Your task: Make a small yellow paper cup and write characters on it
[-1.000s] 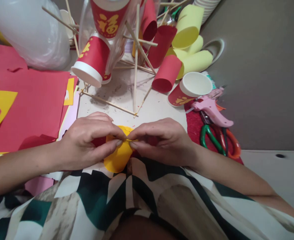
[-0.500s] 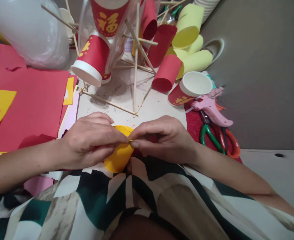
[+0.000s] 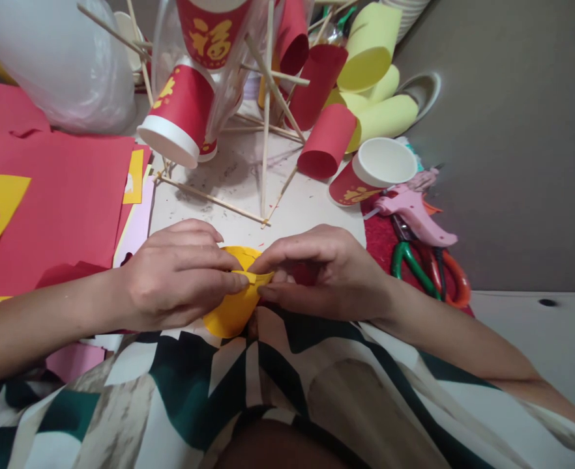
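Note:
A yellow paper tube [image 3: 233,311] stands tilted close to my lap, between both hands. My left hand [image 3: 180,277] is closed on its upper rim, thumb outside and index finger at the inner side. My right hand [image 3: 324,273] pinches the same rim from the right, with thumb and fingertips around the paper edge. A small folded or overlapping bit of paper shows at the rim between the two thumbs. The tube's left side is partly hidden behind my left hand.
A wooden stick frame [image 3: 214,200] stands ahead, near red paper cups [image 3: 184,114]. Red paper tubes [image 3: 327,142] and yellow tubes [image 3: 385,122] lie to its right. A pink glue gun [image 3: 417,215] and scissors [image 3: 407,267] are at right, red paper sheets [image 3: 62,202] at left.
My right fingertips have shifted along the rim, and the fingertips of both hands have drawn slightly apart. More of the tube's rim now shows between them.

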`<state>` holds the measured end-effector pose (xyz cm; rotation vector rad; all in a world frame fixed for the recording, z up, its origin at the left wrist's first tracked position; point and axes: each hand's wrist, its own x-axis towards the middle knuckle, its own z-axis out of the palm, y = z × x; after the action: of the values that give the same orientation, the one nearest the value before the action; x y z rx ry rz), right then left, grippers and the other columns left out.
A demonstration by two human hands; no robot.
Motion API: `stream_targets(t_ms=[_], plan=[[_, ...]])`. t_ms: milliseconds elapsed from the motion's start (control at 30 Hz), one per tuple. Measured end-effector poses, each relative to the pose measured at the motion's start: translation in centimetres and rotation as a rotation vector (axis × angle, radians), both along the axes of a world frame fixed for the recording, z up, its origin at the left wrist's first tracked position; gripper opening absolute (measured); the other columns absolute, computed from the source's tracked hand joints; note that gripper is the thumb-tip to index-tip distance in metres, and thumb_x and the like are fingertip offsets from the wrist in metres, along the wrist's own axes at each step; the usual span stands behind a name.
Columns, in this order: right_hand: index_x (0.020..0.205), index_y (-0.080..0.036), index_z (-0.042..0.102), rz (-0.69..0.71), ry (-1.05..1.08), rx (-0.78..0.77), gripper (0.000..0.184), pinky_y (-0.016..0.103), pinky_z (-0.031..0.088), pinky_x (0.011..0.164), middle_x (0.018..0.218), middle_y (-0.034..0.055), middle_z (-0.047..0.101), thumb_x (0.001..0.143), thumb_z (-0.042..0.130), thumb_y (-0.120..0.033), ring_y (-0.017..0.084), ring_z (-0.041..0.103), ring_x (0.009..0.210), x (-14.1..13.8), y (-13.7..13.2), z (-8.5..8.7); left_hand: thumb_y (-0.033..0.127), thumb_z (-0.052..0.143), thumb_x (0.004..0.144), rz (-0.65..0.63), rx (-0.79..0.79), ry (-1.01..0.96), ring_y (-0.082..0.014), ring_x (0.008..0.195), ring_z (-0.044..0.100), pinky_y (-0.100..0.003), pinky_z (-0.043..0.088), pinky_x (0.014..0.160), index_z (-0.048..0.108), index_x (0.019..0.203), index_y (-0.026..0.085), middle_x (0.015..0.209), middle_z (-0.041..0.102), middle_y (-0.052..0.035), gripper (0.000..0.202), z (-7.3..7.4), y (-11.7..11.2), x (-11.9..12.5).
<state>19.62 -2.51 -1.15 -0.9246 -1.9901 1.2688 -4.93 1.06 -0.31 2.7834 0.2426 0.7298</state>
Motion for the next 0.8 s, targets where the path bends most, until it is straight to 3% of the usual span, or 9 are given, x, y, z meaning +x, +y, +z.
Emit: stream_targets(t_ms=[133,233,533,800], plan=[[0.082,-0.012,0.072,-0.034,-0.013,0.066,0.008,0.015,0.035,0.043,0.057,-0.0047,0.059,0.086,0.070,-0.019,0.003,0.043,0.047,-0.2,0.0,-0.1,0.015,0.064,0.088,-0.016,0.014,-0.001,-0.0199,0.082,0.072,-0.039,0.054,0.092,0.069,0.111,0.016,0.101,0.079,-0.0117,0.023,-0.3,-0.1,0.0],[0.079,-0.013,0.072,-0.050,-0.037,0.165,0.007,0.014,0.031,0.042,0.056,-0.0060,0.058,0.085,0.071,-0.015,0.002,0.040,0.046,-0.2,-0.1,-0.3,0.011,0.063,0.085,-0.028,-0.052,-0.032,-0.0203,0.080,0.072,-0.039,0.053,0.088,0.069,0.105,0.013,0.098,0.080,-0.0126,0.021,-0.1,-0.2,0.4],[0.088,-0.015,0.068,0.034,-0.099,0.500,0.003,0.016,0.045,0.058,0.072,-0.0014,0.072,0.091,0.066,-0.016,0.005,0.058,0.059,0.0,-0.2,-0.8,0.018,0.067,0.092,0.094,-0.329,-0.007,-0.0119,0.075,0.070,-0.032,0.048,0.102,0.069,0.100,0.017,0.085,0.078,-0.0004,0.008,0.8,-0.3,0.5],[0.090,-0.019,0.064,0.076,-0.124,0.544,0.009,0.018,0.044,0.061,0.073,-0.0023,0.070,0.097,0.059,-0.021,0.006,0.060,0.063,0.2,-0.1,-0.9,0.022,0.059,0.098,0.108,-0.395,0.133,-0.0101,0.067,0.065,-0.036,0.037,0.115,0.068,0.089,0.015,0.074,0.072,0.0013,0.015,1.1,-0.3,0.6]])
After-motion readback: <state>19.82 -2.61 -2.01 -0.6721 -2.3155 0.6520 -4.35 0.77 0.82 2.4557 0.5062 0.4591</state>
